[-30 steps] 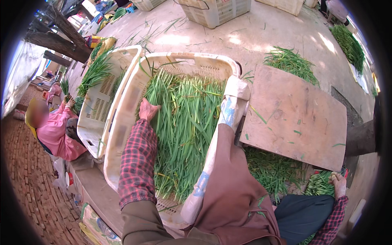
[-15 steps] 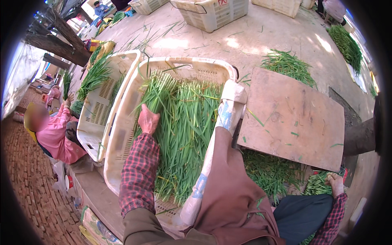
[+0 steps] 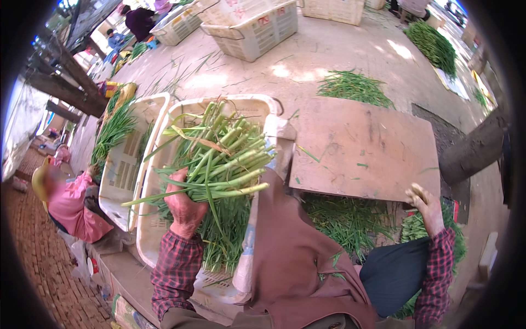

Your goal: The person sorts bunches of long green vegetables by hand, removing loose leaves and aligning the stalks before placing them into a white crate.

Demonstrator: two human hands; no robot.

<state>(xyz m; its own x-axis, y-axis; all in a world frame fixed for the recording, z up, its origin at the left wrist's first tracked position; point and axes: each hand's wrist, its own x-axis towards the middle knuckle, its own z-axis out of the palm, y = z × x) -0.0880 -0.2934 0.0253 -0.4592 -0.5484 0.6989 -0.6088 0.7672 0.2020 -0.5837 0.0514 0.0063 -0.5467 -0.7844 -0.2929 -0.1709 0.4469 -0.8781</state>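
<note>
My left hand is closed around a thick bunch of garlic chives, raised over a white plastic crate. The bunch's pale cut stems point right, and a few loose blades stick out to the left. More chives lie in the crate under it, partly hidden by the bunch. At the right, my right hand is held by the near corner of a wooden board, its fingers loosely bent and apart, with nothing seen in them. Beside it lies a pile of chives.
A second crate stands against the first, with a person in pink beyond it. Under the board's near edge lie loose chives. Stacked crates and another heap of chives are farther off. A trunk-like post rises at right.
My left hand has lifted the bunch from the crate, and its stems have swung to point right. My right hand has risen from the right-hand pile and its fingers have loosened. The view has shifted.
</note>
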